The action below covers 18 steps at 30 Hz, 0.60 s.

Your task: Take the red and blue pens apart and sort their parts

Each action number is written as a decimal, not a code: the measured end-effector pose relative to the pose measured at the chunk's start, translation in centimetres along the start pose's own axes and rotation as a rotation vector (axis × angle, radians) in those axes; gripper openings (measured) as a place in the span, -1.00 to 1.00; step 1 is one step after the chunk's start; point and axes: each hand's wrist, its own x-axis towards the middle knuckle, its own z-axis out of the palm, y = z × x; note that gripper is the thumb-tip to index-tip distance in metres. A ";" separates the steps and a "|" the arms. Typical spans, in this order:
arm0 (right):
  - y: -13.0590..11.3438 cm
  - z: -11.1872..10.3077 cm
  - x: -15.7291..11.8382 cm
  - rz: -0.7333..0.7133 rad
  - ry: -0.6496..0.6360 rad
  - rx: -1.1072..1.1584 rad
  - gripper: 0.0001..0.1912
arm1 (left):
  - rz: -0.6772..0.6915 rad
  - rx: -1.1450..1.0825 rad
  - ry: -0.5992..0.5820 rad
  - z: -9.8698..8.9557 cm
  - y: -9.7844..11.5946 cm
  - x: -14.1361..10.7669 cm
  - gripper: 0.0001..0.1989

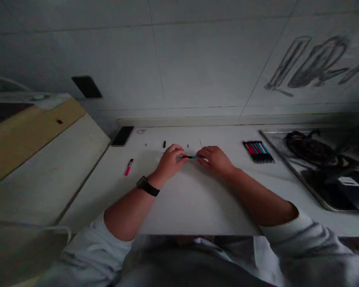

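Observation:
Between my two hands a slim black and blue pen (192, 157) lies level, just above the white counter. My left hand (171, 160) pinches its left end with thumb and fingers. The right end is in the closed fingers of my right hand (214, 160), which partly cover it. Just beyond the hands are a small black cylinder (164, 144), a tiny dark piece (188, 146) and a thin white stick (201, 142). A tiny grey piece (146, 144) sits farther left. Nearer my left forearm lies a short red and black marker (129, 167).
Several pens (258, 152) in red, blue and black lie side by side at the right. Past them is a metal sink (302, 181) with dark items in it. A phone (122, 136) rests at the back left, beside a pale box-like unit (77, 159). A tiled wall (203, 67) rises behind.

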 end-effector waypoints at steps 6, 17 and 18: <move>0.0 0.1 0.0 -0.004 0.017 -0.010 -0.80 | -0.004 0.000 0.003 0.0 0.3 0.3 -0.87; -0.2 0.2 -0.1 -0.021 0.021 0.000 -0.84 | 0.001 -0.014 -0.007 0.0 0.3 0.2 -0.85; -0.2 0.1 0.0 -0.024 0.011 -0.008 -0.81 | 0.001 -0.012 -0.008 0.0 0.3 0.2 -0.85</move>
